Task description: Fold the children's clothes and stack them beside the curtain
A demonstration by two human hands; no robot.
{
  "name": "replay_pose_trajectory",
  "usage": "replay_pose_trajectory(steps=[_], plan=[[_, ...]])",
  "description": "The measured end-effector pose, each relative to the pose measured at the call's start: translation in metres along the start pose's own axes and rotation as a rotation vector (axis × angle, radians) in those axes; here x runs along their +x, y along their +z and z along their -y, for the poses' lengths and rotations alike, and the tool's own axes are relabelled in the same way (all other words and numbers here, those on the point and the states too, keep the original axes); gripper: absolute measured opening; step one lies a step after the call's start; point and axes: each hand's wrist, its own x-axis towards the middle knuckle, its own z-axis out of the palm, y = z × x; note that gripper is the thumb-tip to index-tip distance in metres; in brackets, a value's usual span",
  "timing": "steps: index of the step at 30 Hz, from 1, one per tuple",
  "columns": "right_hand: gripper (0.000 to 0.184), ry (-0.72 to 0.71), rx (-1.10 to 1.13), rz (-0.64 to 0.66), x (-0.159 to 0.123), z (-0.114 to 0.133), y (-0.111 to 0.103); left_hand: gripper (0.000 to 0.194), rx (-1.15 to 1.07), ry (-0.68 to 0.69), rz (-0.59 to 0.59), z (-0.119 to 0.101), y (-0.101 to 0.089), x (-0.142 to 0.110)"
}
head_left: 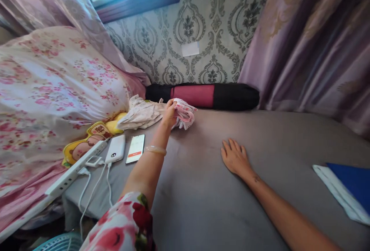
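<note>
My left hand reaches forward over the bed, its fingers closed around a bunched pink and white cloth. The cloth's full shape is hidden in its folds. Just left of it lies a crumpled cream patterned cloth. My right hand rests palm down on the grey bed sheet, fingers spread, holding nothing.
A long black and maroon bolster-like bag lies along the wall. Left are a phone, a white power bank, a power strip with cables, and a yellow plush. Folded blue and white cloths lie right.
</note>
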Motion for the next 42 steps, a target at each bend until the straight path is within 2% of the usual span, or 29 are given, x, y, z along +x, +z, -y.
replay_pose_trajectory(steps=[4,11,15,19,24,29,32,37,42], plan=[[0.053,0.016,0.050,0.041,-0.001,0.001,-0.004,0.016,-0.163,-0.133,0.069,0.022,0.021,-0.030],[0.047,0.021,0.183,0.049,0.001,-0.004,-0.007,0.019,-0.276,-0.295,0.135,0.063,0.055,-0.083],[0.038,-0.010,0.433,0.079,0.013,-0.007,-0.009,0.018,-0.307,-0.368,0.165,0.082,0.069,-0.106],[0.036,-0.042,0.787,0.027,0.032,0.001,-0.016,0.015,-0.275,-0.372,0.151,0.095,0.070,-0.116],[0.029,0.041,1.022,-0.064,0.050,0.014,-0.018,0.017,-0.274,-0.329,0.181,0.093,0.063,-0.120],[0.048,-0.018,1.267,-0.127,0.057,0.019,-0.016,0.029,-0.264,-0.218,0.252,0.082,0.064,-0.125],[0.040,-0.034,1.287,-0.092,0.056,0.018,-0.018,0.038,-0.251,-0.166,0.316,0.080,0.066,-0.128],[0.021,0.137,1.270,-0.142,0.054,0.014,-0.015,0.042,-0.112,-0.129,0.425,0.077,0.067,-0.135],[0.024,0.233,1.355,-0.242,0.059,0.004,-0.009,0.061,0.066,0.002,0.495,0.071,0.073,-0.144]])
